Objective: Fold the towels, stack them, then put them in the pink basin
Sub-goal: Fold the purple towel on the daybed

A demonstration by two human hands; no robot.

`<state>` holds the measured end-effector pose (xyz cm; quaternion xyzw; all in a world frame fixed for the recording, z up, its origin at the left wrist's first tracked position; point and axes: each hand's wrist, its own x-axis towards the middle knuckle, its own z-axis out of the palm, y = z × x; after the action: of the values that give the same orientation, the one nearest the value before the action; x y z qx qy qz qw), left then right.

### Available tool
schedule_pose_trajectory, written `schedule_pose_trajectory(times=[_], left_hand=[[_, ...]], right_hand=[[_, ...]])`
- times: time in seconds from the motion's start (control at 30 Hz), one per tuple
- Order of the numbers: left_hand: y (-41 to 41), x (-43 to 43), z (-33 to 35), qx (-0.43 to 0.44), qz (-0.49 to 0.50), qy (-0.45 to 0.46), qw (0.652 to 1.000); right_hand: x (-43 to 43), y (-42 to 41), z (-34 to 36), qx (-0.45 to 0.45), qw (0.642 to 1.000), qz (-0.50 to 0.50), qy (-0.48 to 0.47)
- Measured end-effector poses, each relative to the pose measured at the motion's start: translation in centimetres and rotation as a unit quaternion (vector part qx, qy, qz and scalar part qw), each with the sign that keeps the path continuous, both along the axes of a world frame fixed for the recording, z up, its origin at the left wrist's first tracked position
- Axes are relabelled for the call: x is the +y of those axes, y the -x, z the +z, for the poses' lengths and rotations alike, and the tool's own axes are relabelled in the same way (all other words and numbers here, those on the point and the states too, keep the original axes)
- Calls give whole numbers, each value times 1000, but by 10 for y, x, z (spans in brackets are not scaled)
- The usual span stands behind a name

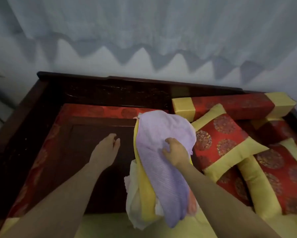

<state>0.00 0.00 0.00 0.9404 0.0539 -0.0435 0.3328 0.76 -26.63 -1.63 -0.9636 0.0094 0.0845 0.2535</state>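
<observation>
I'm looking down at the dark wooden bench (32,127), its carved backrest running under a pale curtain (144,31). I'll place everything from the dark wooden tray (96,165) lying on the red seat cushion (92,109). Right of the tray, red and yellow pillows (226,143) lie piled together, with a long bolster (230,104) behind them against the backrest. Along the tray's right edge, the heap of towels sits unfolded and rumpled: the lilac towel (161,152) on top, a yellow towel (145,186) showing beneath it on the side toward the tray, a white towel (133,203) lowest at the near corner, and a sliver of pink at the heap's far right that I can't make out clearly. My right hand (175,152) is on the heap, fingers curled into the lilac towel and gripping a bunch of it near the middle. My left hand (106,148) is over the tray's middle, palm down, fingers loosely together, holding nothing; whether it's touching the wood I cannot tell.
</observation>
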Motion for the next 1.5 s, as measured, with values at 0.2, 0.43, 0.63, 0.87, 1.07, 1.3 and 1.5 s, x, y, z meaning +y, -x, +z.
schedule_pose_trajectory(times=[0.2,0.43,0.63,0.87,1.07,1.3,1.5], left_hand=[[-27,-33,-48,17,-143,25,989],[-49,-100,-80,90,-380,43,920],[-81,-102,-68,48,-421,-41,905],[-75,-66,-42,51,-397,89,912],[-57,-53,-19,160,-334,173,912],[-79,-75,22,37,-215,286,933],[-97,-42,66,-3,-167,335,927]], right_hand=[[-3,-10,-27,55,990,45,118],[-40,-7,-35,143,986,52,-63],[-97,17,-31,337,937,97,1],[-106,8,7,204,925,-52,-315],[-42,-36,42,106,925,39,-363],[-22,-50,38,146,943,82,-289],[-54,-21,28,242,950,114,-159]])
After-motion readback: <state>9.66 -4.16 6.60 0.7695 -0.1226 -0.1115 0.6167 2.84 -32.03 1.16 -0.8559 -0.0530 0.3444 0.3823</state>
